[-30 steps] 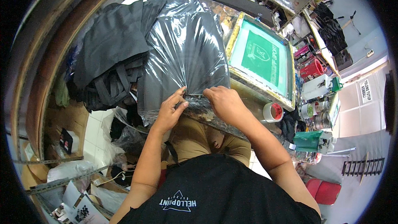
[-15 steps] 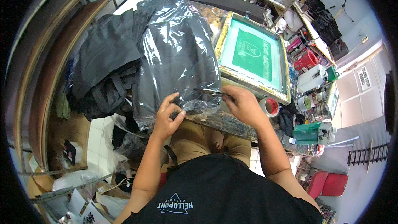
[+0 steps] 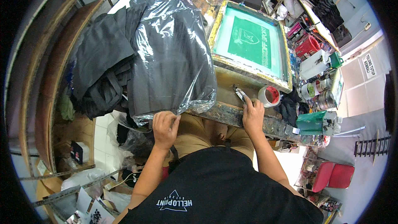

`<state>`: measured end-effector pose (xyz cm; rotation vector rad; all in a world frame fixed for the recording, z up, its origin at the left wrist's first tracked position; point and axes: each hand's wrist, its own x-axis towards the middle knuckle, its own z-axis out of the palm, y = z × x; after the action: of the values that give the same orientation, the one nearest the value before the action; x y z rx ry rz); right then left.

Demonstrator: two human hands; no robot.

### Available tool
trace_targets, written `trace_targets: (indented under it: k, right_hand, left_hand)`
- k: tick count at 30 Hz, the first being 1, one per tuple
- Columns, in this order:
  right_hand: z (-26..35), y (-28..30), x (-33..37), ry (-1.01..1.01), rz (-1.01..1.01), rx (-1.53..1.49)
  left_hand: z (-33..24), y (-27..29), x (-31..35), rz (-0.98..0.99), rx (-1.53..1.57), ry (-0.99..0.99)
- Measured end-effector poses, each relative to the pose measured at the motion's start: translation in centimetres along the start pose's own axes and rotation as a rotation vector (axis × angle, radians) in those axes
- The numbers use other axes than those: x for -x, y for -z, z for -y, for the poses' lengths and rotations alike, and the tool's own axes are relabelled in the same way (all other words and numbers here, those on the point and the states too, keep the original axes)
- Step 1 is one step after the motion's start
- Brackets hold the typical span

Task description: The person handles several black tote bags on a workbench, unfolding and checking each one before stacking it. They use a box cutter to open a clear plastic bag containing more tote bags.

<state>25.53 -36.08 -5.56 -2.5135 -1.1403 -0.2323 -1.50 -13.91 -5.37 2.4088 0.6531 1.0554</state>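
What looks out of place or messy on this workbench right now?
The clear plastic bag of dark garments overhangs the bench's near edge, where the left hand grips it. Loose dark cloth lies heaped unevenly beside it. The bench front is paint-smeared.

One camera on the person's head looks straight down, close above the paint-stained wooden worktable. Its round fisheye picture bends straight edges near the rim.

Bright, even light from overhead; white glare streaks across the clear plastic bag; soft shadow under the bench edge; centre sharp; straight lines bow hard near the rim; black vignette rings the frame; far clutter goes soft.
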Motion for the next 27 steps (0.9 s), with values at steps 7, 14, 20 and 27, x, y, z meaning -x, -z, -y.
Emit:
trace_targets:
  k: [7, 14, 20, 27]
  right_hand:
    - [5.9, 4.9, -1.1, 0.209, -0.067, -0.443]
    - [14.3, 0.9, -1.4, 0.483, 0.405, -0.881]
    - [16.3, -4.4, -1.7, 0.508, 0.274, -0.693]
    - [16.9, -3.0, -3.3, 0.494, 0.419, -0.585]
  left_hand:
    - [-0.9, 1.7, -2.2, 0.010, 0.113, 0.142]
    - [-1.0, 1.7, -3.0, 0.014, 0.056, 0.026]
    - [-1.6, 4.0, -4.7, 0.255, 0.124, -0.021]
    - [1.6, 4.7, -4.7, 0.278, -0.187, -0.064]
